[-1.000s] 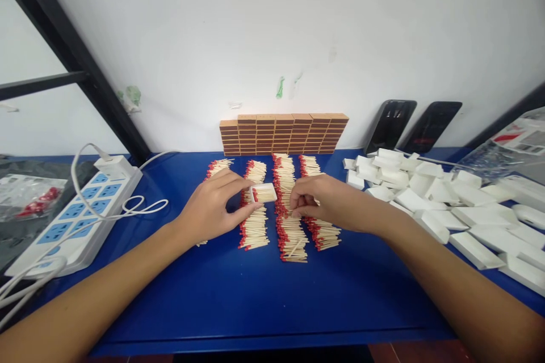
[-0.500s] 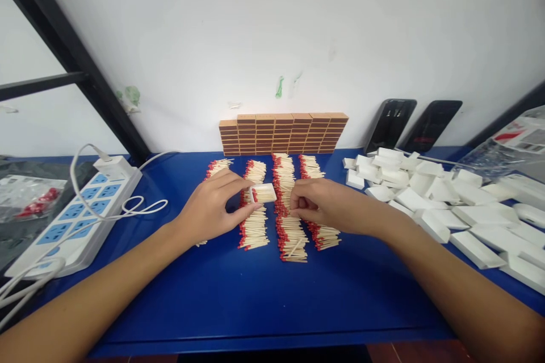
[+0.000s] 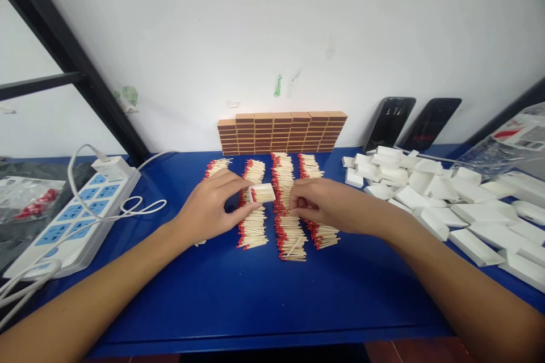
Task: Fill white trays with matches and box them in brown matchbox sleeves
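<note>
A small white matchbox tray with red-tipped matches inside is pinched at its left end between the thumb and fingers of my left hand. It is held above the rows of matches. My right hand is closed over the right-hand rows, thumb and fingertips together; what they hold, if anything, is hidden. Several long rows of red-headed matches lie on the blue table: a second row, a third row and a rightmost row. My left hand partly covers the leftmost row.
Stacked brown matchboxes stand against the wall. Many white trays are heaped at the right, with two phones leaning behind. At the left lie a white power strip, a looped cable and a plastic bag.
Both hands keep nearly the same pose and place. The whole view has shifted very slightly.
</note>
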`<action>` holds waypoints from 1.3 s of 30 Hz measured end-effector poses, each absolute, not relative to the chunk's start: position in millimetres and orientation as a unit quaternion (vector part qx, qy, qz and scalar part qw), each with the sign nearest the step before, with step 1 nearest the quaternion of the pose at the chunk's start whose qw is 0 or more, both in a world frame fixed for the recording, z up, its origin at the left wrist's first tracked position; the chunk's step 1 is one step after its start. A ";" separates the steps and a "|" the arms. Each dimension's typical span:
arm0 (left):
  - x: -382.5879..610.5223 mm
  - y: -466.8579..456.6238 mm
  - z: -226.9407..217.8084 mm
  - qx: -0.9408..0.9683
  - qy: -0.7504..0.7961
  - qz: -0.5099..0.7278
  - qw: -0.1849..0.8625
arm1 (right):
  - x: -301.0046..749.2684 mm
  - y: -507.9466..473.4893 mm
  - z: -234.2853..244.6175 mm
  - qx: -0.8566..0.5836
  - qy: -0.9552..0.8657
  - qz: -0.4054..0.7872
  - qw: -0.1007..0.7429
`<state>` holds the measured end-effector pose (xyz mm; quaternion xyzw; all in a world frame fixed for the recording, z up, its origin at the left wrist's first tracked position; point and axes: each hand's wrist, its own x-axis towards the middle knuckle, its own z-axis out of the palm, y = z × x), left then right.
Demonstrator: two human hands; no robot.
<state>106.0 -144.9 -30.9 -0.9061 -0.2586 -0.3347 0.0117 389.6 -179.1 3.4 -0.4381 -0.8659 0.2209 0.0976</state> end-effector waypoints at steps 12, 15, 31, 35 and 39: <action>105.1 -144.6 -31.2 -0.907 -0.256 -0.335 0.011 | 378.0 -192.9 15.5 -0.353 -0.884 0.303 0.038; 105.0 -144.5 -31.0 -0.907 -0.258 -0.333 0.013 | 377.3 -193.9 13.3 -0.363 -0.882 0.298 0.032; 113.7 -156.4 -32.5 -0.911 -0.224 -0.346 -0.022 | 370.1 -184.8 -4.6 -0.415 -0.851 0.185 0.262; 114.7 -157.4 -32.5 -0.913 -0.213 -0.346 -0.033 | 364.1 -184.7 -9.4 -0.407 -0.852 0.180 0.274; 113.9 -158.1 -31.8 -0.915 -0.206 -0.346 -0.037 | 361.9 -183.4 -11.4 -0.383 -0.853 0.195 0.295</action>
